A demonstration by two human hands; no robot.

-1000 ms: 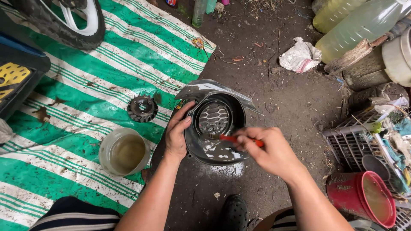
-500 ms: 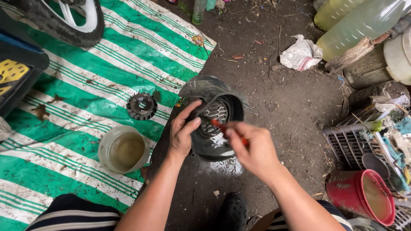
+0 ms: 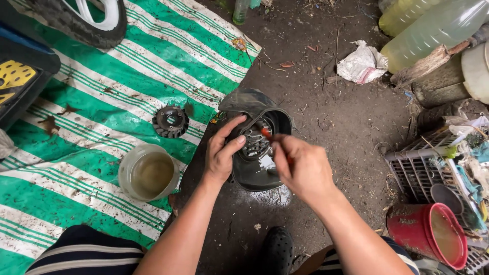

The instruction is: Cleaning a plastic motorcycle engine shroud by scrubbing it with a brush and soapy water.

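My left hand (image 3: 221, 155) holds the dark plastic cover (image 3: 260, 153) by its left rim, thumb and fingers closed on the edge. The cover stands tilted on the dirt ground (image 3: 326, 102), just beside the edge of the green striped tarp (image 3: 102, 102). My right hand (image 3: 300, 165) is closed around a thin red-handled tool (image 3: 266, 133); I cannot tell if it is a brush or a small driver, because my fingers hide most of it.

Compared with a second ago, the tool is higher in the cover: its red tip is now at the top of the metal part with slots (image 3: 254, 142), while before it was low, near the bottom wall. My right hand also came closer to my left one, and the cover is turned a little more toward me. I judge that I am working around this part piece by piece, and the upper side is now in turn.

For room: the wet patch of ground lies under the cover. The jar of cloudy liquid (image 3: 148, 175) and the toothed round part (image 3: 171, 121) are to the left on the tarp, near but apart. To the right the ground is open until the grey crate (image 3: 423, 168) and the red bucket (image 3: 433, 237).
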